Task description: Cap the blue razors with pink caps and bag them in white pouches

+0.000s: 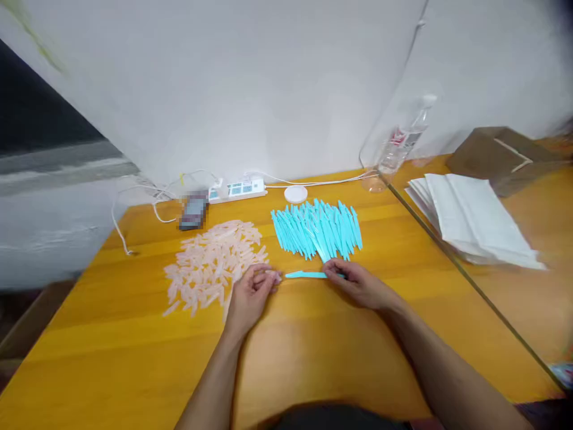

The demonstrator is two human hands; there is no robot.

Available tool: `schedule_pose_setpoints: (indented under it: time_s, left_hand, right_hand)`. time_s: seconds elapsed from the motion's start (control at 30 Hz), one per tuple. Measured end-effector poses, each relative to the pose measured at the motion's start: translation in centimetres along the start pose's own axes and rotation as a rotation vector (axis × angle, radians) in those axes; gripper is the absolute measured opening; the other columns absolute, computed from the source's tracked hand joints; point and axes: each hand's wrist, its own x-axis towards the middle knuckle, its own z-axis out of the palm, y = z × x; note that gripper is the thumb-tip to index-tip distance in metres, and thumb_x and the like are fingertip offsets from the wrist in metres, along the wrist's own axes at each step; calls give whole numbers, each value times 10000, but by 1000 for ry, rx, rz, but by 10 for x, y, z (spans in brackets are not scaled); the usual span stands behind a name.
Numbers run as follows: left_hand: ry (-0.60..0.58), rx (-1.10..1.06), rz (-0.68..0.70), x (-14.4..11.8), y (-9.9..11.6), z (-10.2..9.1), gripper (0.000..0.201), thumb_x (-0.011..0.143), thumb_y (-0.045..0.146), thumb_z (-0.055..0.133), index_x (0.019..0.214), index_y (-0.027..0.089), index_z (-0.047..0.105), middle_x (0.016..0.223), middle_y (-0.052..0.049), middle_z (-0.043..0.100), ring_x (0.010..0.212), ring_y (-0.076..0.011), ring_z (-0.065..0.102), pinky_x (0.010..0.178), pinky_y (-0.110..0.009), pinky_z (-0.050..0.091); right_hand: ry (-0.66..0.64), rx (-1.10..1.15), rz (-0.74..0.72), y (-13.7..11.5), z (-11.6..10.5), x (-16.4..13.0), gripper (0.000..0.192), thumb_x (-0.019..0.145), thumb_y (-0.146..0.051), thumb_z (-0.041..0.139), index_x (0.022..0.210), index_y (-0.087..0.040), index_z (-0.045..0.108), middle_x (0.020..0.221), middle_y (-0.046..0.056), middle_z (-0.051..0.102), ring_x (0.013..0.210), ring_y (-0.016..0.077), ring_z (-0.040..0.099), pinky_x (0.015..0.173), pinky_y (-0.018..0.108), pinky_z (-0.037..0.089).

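Note:
My right hand (347,280) pinches the handle end of a slim turquoise eyebrow razor (307,275), held level with its stepped blade end pointing left. Just left of that end, my left hand (255,292) is closed, fingertips together on a small pale translucent cap (277,277), mostly hidden. A short space separates razor and cap. Beyond my right hand lies a pile of turquoise razors (290,230), mostly side by side. Beside my left hand spreads a loose heap of pale pink translucent caps (206,263).
At the wall are a white power strip (244,189) with cables, a blurred phone (194,212) and a round white lid (296,194). A clear bottle (405,140), white packaging sheets (478,215) and a brown cardboard box (496,158) stand right, across a table seam.

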Motion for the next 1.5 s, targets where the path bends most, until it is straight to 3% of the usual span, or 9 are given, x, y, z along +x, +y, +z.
schedule_pose_setpoints:
  time_s: [0.13,0.27,0.47,0.9,1.5]
  left_hand:
    - [32,11,-27,0,0,5,352,830,468,768,940,155,649,883,-89,798,798,-176,753,752,-289,608]
    - [99,9,-108,2,3,7,393,789,512,788,792,150,634,714,-63,772,591,-144,701,616,-261,588]
    - [136,-8,-129,1,10,10,409,751,509,817,717,147,630,654,-52,751,530,-125,661,554,-235,556]
    - [153,37,-159,-2,13,12,482,775,581,764,671,183,512,535,-10,688,437,-97,588,465,-190,469]
    - [164,46,-179,-1,14,14,496,753,607,763,676,192,502,521,1,672,431,-102,577,460,-192,449]
  right_hand:
    - [-8,-19,12,-3,-2,-4,292,1024,-429,444,913,-184,559,831,-1,516,760,139,432,705,259,370]
    - [6,-32,18,-3,-5,-5,295,1019,-437,446,904,-191,558,826,1,518,760,144,437,696,260,375]
    - [16,-47,21,-1,-5,-4,300,1019,-446,447,907,-192,562,829,-1,524,760,141,440,693,256,376]
    - [18,-61,-8,-2,-4,-3,300,1015,-436,445,917,-187,582,850,12,568,781,149,478,716,260,395]
    - [16,-59,6,0,-4,-2,292,1020,-431,447,925,-190,582,839,2,545,776,147,462,716,252,393]
